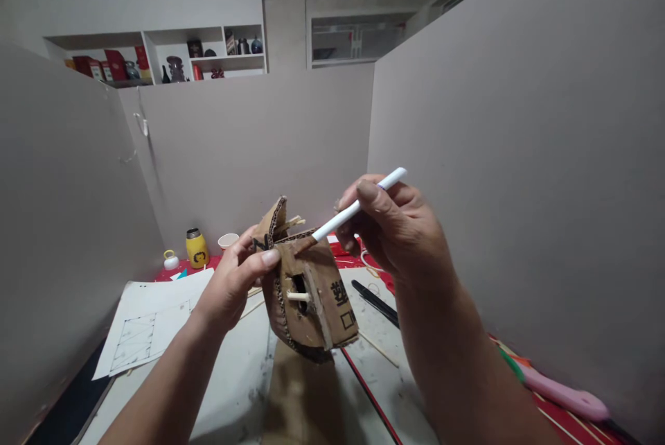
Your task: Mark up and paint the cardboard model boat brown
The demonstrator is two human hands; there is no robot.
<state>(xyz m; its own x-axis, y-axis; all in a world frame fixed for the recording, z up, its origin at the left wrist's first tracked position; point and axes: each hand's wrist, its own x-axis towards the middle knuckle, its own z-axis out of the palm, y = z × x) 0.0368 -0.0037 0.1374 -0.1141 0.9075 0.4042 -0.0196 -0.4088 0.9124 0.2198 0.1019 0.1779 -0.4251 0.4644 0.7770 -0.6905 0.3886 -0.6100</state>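
My left hand (236,282) holds a small cardboard model (312,292) up above the table, thumb pressed on its top edge. The model is brown corrugated card with a dark hole, a short wooden peg sticking out of it, black printed marks and thin sticks poking from the top. My right hand (395,223) grips a white-handled brush (358,206) like a pen, and its brown tip touches the model's upper face.
A white sheet with a pencilled drawing (148,324) lies at the left. A yellow bottle (197,248), a paper cup (227,240) and a small white object stand at the back. A black pen (375,301) and a pink tool (564,396) lie at the right. Grey partition walls enclose the table.
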